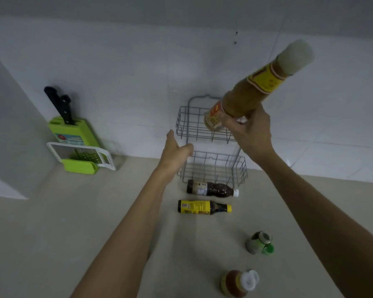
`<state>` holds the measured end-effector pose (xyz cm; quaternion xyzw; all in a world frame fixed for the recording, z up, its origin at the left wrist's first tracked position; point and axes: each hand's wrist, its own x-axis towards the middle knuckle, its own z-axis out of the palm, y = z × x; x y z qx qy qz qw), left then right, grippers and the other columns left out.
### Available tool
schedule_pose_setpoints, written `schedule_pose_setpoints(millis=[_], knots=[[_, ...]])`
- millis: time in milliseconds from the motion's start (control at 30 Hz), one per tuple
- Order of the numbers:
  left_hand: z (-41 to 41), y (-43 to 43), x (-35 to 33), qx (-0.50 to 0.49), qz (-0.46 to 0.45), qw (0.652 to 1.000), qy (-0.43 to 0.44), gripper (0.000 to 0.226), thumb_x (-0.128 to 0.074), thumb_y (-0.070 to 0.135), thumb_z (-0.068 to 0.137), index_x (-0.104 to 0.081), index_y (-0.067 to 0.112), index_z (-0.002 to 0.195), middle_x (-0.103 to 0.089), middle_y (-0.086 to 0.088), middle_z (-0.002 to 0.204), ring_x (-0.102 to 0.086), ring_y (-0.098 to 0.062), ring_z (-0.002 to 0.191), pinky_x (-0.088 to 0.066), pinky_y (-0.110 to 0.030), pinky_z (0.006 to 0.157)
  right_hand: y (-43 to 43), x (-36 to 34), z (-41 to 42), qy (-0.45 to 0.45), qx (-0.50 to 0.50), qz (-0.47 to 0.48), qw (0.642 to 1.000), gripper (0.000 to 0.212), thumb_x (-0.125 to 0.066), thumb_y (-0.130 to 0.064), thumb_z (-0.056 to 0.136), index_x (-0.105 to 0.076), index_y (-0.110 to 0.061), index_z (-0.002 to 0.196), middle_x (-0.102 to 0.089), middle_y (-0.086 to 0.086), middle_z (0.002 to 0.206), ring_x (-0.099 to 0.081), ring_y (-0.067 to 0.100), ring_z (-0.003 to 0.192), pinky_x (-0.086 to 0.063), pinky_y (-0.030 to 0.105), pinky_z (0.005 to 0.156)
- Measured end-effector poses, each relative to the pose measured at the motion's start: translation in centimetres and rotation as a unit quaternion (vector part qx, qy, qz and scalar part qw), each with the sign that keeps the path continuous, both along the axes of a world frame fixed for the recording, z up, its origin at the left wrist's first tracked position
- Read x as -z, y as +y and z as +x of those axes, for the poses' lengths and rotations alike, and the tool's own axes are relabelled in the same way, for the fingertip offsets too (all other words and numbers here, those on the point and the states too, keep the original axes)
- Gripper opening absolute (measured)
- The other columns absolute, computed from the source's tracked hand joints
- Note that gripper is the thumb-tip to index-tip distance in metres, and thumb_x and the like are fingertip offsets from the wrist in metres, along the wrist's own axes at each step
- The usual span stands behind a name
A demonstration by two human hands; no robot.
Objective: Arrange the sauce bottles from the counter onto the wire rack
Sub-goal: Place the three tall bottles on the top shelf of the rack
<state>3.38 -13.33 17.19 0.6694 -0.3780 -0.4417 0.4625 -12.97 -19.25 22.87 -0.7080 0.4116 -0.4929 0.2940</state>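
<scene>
A grey two-tier wire rack (211, 166) stands against the white wall. My right hand (251, 134) grips the base of a tall brown sauce bottle (254, 89) with a yellow label and white cap, held tilted in front of the rack's upper tier. My left hand (174, 152) reaches toward the rack's left side, fingers apart, holding nothing. On the counter lie a dark bottle with a white cap (211, 188) and a yellow-labelled bottle with a yellow cap (204, 207). Nearer to me stand a green-capped bottle (260, 243) and an orange-brown bottle with a white cap (238, 283).
A green knife block (72, 132) with a black-handled knife (59, 104) leans on the wall at the left, with a white and green grater (80, 158) in front of it. A white wall corner juts out at the far left. The beige counter (73, 222) stretches toward me.
</scene>
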Motion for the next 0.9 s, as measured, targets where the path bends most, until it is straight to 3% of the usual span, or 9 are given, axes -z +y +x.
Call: schedule_pose_setpoints(millis=[133,267,400,500,633,700,767,900], knots=[[-1.0,-1.4,-0.3,-0.019,-0.017,0.999,0.033,0.092,-0.055,0.006,0.085,0.0,0.022,0.156,0.0,0.0,0.165,-0.011,-0.022,0.151,-0.018,-0.042,0.121,-4.5,-0.4,3.5,0.05,-0.029,0.037,0.998,0.057,-0.08,-0.027,0.075,-0.052,-0.009,0.121,-0.062,-0.005,0.099,-0.059,-0.001,0.08,-0.046,0.002,0.068],[-1.1,-1.5,0.6,-0.034,-0.033,0.998,0.036,0.092,-0.056,0.006,0.085,-0.001,0.026,0.156,-0.005,0.004,0.165,-0.015,-0.022,0.15,-0.022,-0.045,0.12,-7.3,1.2,6.1,0.115,-0.094,0.09,0.985,0.064,-0.08,-0.025,0.076,-0.049,-0.011,0.129,-0.062,-0.001,0.112,-0.058,0.011,0.097,-0.049,0.022,0.083],[-0.7,-1.6,1.6,-0.03,-0.047,0.998,0.043,0.092,-0.056,0.003,0.085,-0.003,0.03,0.155,-0.012,0.005,0.164,-0.022,-0.022,0.147,-0.027,-0.039,0.117,-8.1,2.0,7.3,0.151,-0.161,0.136,0.966,0.067,-0.078,-0.021,0.078,-0.042,-0.014,0.134,-0.058,-0.005,0.113,-0.057,0.013,0.106,-0.048,0.014,0.078],[-0.7,-1.6,2.1,-0.028,-0.059,0.997,0.033,0.091,-0.056,0.002,0.084,-0.008,0.034,0.154,-0.027,0.004,0.158,-0.036,-0.025,0.137,-0.036,-0.032,0.105,-8.8,1.5,7.5,0.177,-0.203,0.148,0.951,0.078,-0.079,-0.018,0.076,-0.033,-0.018,0.138,-0.057,0.0,0.124,-0.057,0.019,0.114,-0.056,0.032,0.086],[-1.0,-1.7,2.5,-0.033,-0.064,0.997,0.025,0.093,-0.059,0.003,0.083,-0.008,0.035,0.154,-0.031,0.003,0.156,-0.037,-0.024,0.137,-0.033,-0.039,0.113,-8.7,0.4,7.7,0.158,-0.25,0.193,0.936,0.065,-0.082,-0.016,0.072,-0.047,-0.022,0.127,-0.062,-0.005,0.115,-0.063,0.021,0.108,-0.059,0.038,0.082],[-1.1,-1.8,2.5,-0.034,-0.061,0.997,0.023,0.094,-0.06,0.004,0.083,-0.007,0.034,0.154,-0.029,0.003,0.158,-0.035,-0.024,0.14,-0.03,-0.043,0.117,-8.2,0.7,8.0,0.134,-0.22,0.178,0.95,0.048,-0.085,-0.027,0.069,-0.058,-0.034,0.107,-0.067,-0.01,0.106,-0.065,0.014,0.102,-0.058,0.037,0.085],[-1.0,-1.7,2.5,-0.032,-0.06,0.997,0.021,0.093,-0.06,0.003,0.084,-0.007,0.034,0.154,-0.028,0.004,0.158,-0.033,-0.024,0.141,-0.028,-0.038,0.117,-8.0,0.9,8.3,0.13,-0.176,0.143,0.965,0.042,-0.086,-0.034,0.066,-0.058,-0.038,0.097,-0.065,-0.015,0.1,-0.064,0.012,0.098,-0.056,0.037,0.088],[-0.8,-1.8,2.6,-0.021,-0.055,0.998,0.015,0.093,-0.06,0.004,0.085,-0.006,0.033,0.154,-0.027,0.003,0.159,-0.032,-0.024,0.142,-0.028,-0.032,0.11,-8.5,0.2,7.8,0.142,-0.202,0.134,0.96,0.063,-0.083,-0.021,0.069,-0.052,-0.021,0.124,-0.063,-0.006,0.112,-0.061,0.017,0.108,-0.054,0.042,0.095]])
